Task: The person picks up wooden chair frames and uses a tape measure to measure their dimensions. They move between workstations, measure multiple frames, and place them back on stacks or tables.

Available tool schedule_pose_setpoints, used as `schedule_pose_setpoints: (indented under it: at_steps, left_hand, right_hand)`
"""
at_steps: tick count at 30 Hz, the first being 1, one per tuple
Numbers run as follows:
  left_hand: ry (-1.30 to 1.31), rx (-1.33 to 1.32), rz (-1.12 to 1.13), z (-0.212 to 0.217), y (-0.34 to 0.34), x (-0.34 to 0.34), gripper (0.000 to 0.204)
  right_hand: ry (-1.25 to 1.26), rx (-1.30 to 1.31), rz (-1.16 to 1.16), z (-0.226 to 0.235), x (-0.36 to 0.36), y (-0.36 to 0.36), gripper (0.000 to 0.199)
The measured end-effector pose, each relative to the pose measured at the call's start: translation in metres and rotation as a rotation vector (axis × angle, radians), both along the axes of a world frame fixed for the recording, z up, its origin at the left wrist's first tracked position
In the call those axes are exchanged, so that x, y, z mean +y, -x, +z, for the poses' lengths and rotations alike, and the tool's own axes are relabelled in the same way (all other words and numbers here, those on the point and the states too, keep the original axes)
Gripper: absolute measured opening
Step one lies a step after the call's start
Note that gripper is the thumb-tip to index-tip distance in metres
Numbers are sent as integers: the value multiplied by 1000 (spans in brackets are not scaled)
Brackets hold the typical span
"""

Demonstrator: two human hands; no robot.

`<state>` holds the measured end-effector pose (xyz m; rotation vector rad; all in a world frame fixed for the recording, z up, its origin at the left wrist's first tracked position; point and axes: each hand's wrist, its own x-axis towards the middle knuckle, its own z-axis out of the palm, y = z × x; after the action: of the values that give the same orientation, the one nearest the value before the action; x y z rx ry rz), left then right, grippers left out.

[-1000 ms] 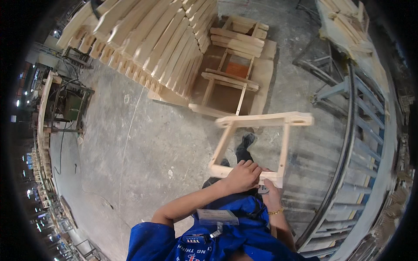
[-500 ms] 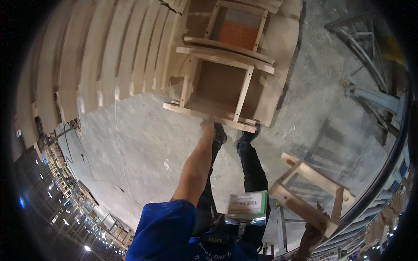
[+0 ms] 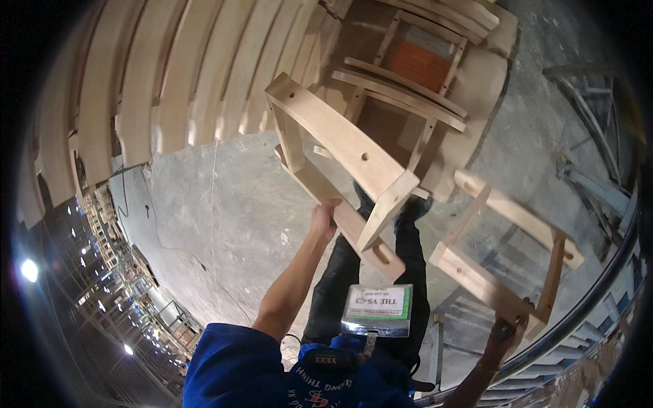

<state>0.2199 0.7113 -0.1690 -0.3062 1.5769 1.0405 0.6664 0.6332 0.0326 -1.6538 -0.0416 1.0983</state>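
Note:
My left hand (image 3: 325, 221) is closed on the lower bar of a pale wooden frame (image 3: 350, 139), four-sided with round holes and a slot in its bars. This frame hangs tilted in front of my legs and partly covers the things beyond it. To the right, my right hand (image 3: 507, 328) grips the near corner of a second wooden frame (image 3: 479, 280), also tilted and lifted off the floor. Further ahead, more wooden frames (image 3: 408, 98) lie in a row on a flat brown sheet (image 3: 486, 85) on the floor.
Long, curved wooden boards (image 3: 180, 75) stand side by side at the upper left. A metal stand (image 3: 592, 170) is at the right, above a curved dark rail (image 3: 590, 285). A cable (image 3: 166, 250) runs over the concrete floor at the left. My badge (image 3: 378, 309) hangs at my waist.
My left hand has lifted the nearest frame from the brown sheet, up and toward me. My right hand has moved up and rightward with its frame. The view has shifted.

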Motion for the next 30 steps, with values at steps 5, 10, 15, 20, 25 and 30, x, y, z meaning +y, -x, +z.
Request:
schedule_pose_setpoints:
  at_steps: [5,10,15,20,25,30]
  left_hand:
    - [10,-57,-88,63,13,-4,27]
    - [32,-168,-63,82,10,6,31]
    - [-13,-243,-28,79,7,13,36]
    - [69,-256,-22,66,1,14,38]
    - [78,-265,-28,49,6,0,41]
    - [168,-190,-20,36,10,-14,39]
  right_hand:
    - [-146,75,94,2,57,5,57]
    - [-100,71,21,18,74,13,51]
    - [-46,167,161,6,48,3,47]
    - [46,207,82,-9,28,20,36]
    - [71,182,117,-24,0,24,35]
    - [223,125,123,-39,-16,26,36]
